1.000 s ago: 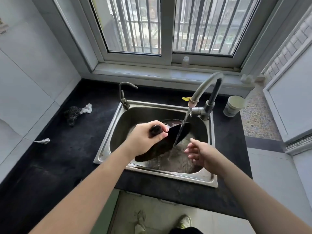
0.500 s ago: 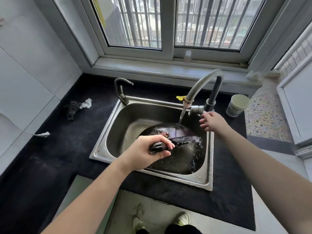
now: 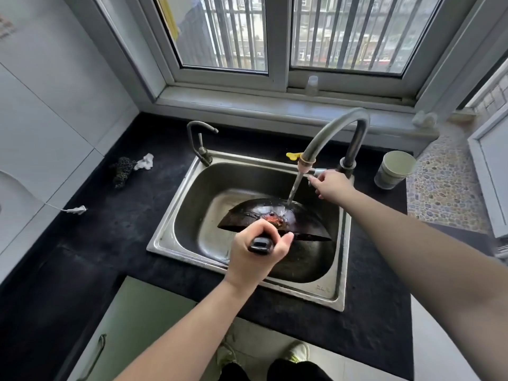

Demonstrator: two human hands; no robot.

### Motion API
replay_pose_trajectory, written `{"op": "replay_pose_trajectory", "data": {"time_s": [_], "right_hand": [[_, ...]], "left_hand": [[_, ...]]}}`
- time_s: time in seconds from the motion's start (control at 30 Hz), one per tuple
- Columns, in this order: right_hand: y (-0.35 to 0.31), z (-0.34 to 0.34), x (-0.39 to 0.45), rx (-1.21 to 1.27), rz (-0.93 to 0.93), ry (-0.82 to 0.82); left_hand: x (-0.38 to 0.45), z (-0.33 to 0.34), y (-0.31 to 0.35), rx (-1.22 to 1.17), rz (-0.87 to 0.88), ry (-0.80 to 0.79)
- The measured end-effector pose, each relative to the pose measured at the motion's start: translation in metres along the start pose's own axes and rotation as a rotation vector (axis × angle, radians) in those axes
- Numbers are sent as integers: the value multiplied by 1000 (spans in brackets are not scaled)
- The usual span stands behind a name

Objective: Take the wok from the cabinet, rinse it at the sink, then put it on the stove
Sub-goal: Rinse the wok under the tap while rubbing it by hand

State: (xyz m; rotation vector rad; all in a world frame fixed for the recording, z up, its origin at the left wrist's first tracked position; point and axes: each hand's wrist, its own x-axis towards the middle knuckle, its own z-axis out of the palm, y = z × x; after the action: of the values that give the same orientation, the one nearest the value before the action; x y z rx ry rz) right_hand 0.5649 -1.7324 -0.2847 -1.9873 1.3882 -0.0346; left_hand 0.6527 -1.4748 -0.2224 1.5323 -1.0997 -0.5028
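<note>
Wok (image 3: 277,218) tilted in sink (image 3: 176,243) | left hand (image 3: 254,255) grip clamped on handle | right hand (image 3: 331,187) apparently gripping tap lever

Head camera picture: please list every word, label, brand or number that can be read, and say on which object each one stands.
No text can be read with certainty.
Sink: a small stamped mark on the front right rim, too small and blurred to read.
Wall at the far left: a faint printed patch, blurred, not readable.
Cup, wok, faucet: no lettering visible.
</note>
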Motion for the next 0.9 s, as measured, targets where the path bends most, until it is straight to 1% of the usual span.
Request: {"op": "replay_pose_trajectory", "data": {"time_s": [0.03,0.07,0.1,0.3,0.57,0.73,0.9], "right_hand": [[0,1,1,4,2,1],[1,2,2,4,4,3],[1,3,4,1,3,7],[2,2,7,7,-19,47],[3,2,14,19,-14,53],[6,2,14,20,-6,59],[10,4,26,34,29,38]], "left_hand": [[2,2,0,11,-4,75],[4,2,1,15,-5,110],[7,0,0,8,-13,111],[16,-25,-12,-68,-108,-44],[17,-20,-6,30,-62,-292],[23,-18,-3,25,-111,-359],[35,-23,-3,98,-96,-463]]}}
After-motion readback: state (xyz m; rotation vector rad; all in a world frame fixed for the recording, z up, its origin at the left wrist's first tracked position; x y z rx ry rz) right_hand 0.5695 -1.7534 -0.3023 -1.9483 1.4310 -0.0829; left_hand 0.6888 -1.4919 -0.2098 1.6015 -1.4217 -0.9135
